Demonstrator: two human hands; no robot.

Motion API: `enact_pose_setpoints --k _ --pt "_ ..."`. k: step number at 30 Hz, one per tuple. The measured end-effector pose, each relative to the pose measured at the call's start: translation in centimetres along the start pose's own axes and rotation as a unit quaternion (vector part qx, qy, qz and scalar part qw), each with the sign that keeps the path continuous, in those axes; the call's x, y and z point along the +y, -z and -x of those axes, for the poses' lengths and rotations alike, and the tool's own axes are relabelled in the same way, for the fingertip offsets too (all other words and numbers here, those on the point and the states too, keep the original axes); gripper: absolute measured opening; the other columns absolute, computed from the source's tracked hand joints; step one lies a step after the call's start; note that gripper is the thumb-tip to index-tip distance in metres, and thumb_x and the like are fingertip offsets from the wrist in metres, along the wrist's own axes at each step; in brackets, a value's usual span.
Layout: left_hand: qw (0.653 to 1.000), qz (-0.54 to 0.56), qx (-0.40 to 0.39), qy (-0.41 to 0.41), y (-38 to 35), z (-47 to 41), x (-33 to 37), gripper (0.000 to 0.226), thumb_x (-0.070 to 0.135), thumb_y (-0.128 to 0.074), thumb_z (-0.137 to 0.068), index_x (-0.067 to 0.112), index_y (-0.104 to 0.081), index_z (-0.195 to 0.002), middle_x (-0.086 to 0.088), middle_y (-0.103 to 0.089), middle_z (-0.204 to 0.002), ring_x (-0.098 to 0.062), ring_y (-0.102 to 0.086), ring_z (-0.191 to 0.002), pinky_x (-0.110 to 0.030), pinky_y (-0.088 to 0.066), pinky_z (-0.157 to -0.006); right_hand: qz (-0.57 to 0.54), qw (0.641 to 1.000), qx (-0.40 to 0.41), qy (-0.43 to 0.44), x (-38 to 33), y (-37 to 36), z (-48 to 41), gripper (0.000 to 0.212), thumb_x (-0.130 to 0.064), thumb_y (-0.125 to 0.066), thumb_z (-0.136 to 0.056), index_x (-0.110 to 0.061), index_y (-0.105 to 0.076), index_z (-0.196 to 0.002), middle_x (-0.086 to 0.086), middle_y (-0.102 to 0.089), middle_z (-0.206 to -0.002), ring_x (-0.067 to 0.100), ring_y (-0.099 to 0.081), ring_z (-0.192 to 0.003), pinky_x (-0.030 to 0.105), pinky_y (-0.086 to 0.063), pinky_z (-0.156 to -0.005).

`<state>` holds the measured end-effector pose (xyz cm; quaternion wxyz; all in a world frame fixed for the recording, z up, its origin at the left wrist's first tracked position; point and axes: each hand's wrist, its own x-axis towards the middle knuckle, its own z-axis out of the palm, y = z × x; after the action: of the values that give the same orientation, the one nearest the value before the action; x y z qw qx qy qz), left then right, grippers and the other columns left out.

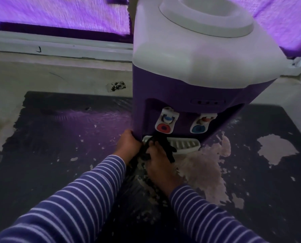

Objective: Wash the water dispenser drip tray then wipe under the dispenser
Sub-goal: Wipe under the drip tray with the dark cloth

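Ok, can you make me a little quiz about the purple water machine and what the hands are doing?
1. True or false: the drip tray sits in its place at the foot of the water dispenser.
2. Which hand holds the dark cloth? A) left hand B) right hand C) neither
3. Fill in: the left hand grips the dispenser's lower ____ corner, as the camera sees it.

Key
1. True.
2. B: the right hand presses the cloth against the tray.
3. Left. The dispenser looks tilted, though its underside is hidden.
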<state>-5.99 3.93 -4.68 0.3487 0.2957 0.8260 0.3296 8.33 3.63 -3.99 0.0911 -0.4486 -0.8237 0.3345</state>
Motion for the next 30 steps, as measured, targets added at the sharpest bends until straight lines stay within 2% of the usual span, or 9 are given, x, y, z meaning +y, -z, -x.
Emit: enact_pose_setpoints --k 4,7,10,13,18,21,24,27,30 --pt "1.000 0.013 0.003 0.017 -0.2 -0.8 -0.3 0.048 0.041 -0.075 -0.055 0.021 -0.062 -0.098 -0.002 -0.070 -0.092 -0.022 -0.065 -0.082 -0.037 -0.056 -0.078 0.046 0.994 -0.074 0.069 0.5 0.2 0.5 0.045 -0.002 -0.038 -0.091 -0.004 -0.045 -0.135 0.012 -0.030 -0.155 0.017 -0.011 -0.147 0.018 -0.014 -0.109" --pt "0.999 0.035 0.006 0.020 -0.7 -1.5 -0.6 0.056 0.045 -0.075 -0.047 0.022 -0.064 -0.096 0.000 -0.071 -0.089 -0.019 -0.066 -0.080 -0.038 -0.058 -0.076 0.117 0.975 -0.136 0.128 0.5 -0.6 1.4 0.053 -0.018 -0.034 -0.084 -0.001 -0.050 -0.131 0.014 -0.039 -0.150 0.026 -0.018 -0.146 0.038 -0.023 -0.116" --pt "0.998 0.054 0.003 0.033 -1.4 -2.7 -1.7 0.060 0.044 -0.077 -0.039 0.024 -0.065 -0.094 0.000 -0.072 -0.089 -0.019 -0.069 -0.078 -0.040 -0.060 -0.072 0.186 0.963 -0.156 0.119 0.3 -0.4 1.2 0.045 -0.019 -0.046 -0.086 -0.008 -0.048 -0.130 0.006 -0.033 -0.155 0.024 -0.015 -0.145 0.044 -0.022 -0.109" --pt "0.997 0.072 0.006 0.040 -2.3 -4.2 -3.2 0.066 0.036 -0.081 -0.032 0.025 -0.064 -0.095 0.000 -0.072 -0.090 -0.020 -0.070 -0.078 -0.042 -0.061 -0.069 0.203 0.964 -0.141 0.098 0.5 0.7 0.9 0.036 -0.022 -0.049 -0.088 -0.010 -0.051 -0.122 0.009 -0.050 -0.139 0.025 -0.024 -0.139 0.043 -0.027 -0.102" --pt "0.996 0.078 0.010 0.033 -1.5 -2.3 -1.6 0.063 0.023 -0.079 -0.034 0.019 -0.065 -0.095 -0.004 -0.072 -0.087 -0.024 -0.070 -0.072 -0.045 -0.060 -0.059 0.235 0.963 -0.129 0.032 3.6 2.9 2.5 0.045 -0.037 -0.042 -0.086 -0.011 -0.049 -0.122 0.012 -0.055 -0.129 0.030 -0.035 -0.130 0.041 -0.034 -0.095" --pt "0.997 0.067 0.017 0.034 -1.0 -0.9 -0.3 0.061 0.022 -0.080 -0.043 0.018 -0.062 -0.101 -0.004 -0.069 -0.096 -0.024 -0.067 -0.080 -0.043 -0.060 -0.068 0.210 0.973 -0.084 -0.047 6.3 4.7 3.6 0.057 -0.043 -0.042 -0.082 -0.016 -0.049 -0.131 0.013 -0.052 -0.131 0.032 -0.045 -0.120 0.036 -0.041 -0.092" --pt "0.998 0.040 0.035 0.033 -0.8 -0.1 0.2 0.065 0.026 -0.080 -0.050 0.014 -0.059 -0.110 -0.007 -0.062 -0.108 -0.027 -0.062 -0.091 -0.038 -0.056 -0.074 0.114 0.983 0.003 -0.142 8.6 6.6 3.9 0.049 -0.030 -0.055 -0.088 -0.011 -0.049 -0.132 0.018 -0.054 -0.126 0.033 -0.050 -0.114 0.034 -0.044 -0.089" --pt "0.998 0.047 0.026 0.028 -0.6 0.1 0.3 0.061 0.025 -0.081 -0.054 0.013 -0.059 -0.110 -0.008 -0.064 -0.105 -0.024 -0.063 -0.085 -0.036 -0.055 -0.068 -0.017 0.964 0.071 -0.254 9.4 7.6 3.5 0.035 -0.024 -0.049 -0.092 -0.007 -0.049 -0.123 0.024 -0.054 -0.118 0.036 -0.054 -0.100 0.035 -0.045 -0.077" --pt "0.998 0.061 -0.002 0.032 -0.3 -0.3 0.3 0.062 0.022 -0.083 -0.052 0.014 -0.060 -0.109 -0.006 -0.067 -0.099 -0.021 -0.064 -0.079 -0.034 -0.056 -0.067 -0.041 0.958 0.091 -0.267 8.1 5.5 3.2 0.023 -0.024 -0.048 -0.092 -0.007 -0.048 -0.108 0.024 -0.053 -0.115 0.029 -0.051 -0.088 0.031 -0.039 -0.073"
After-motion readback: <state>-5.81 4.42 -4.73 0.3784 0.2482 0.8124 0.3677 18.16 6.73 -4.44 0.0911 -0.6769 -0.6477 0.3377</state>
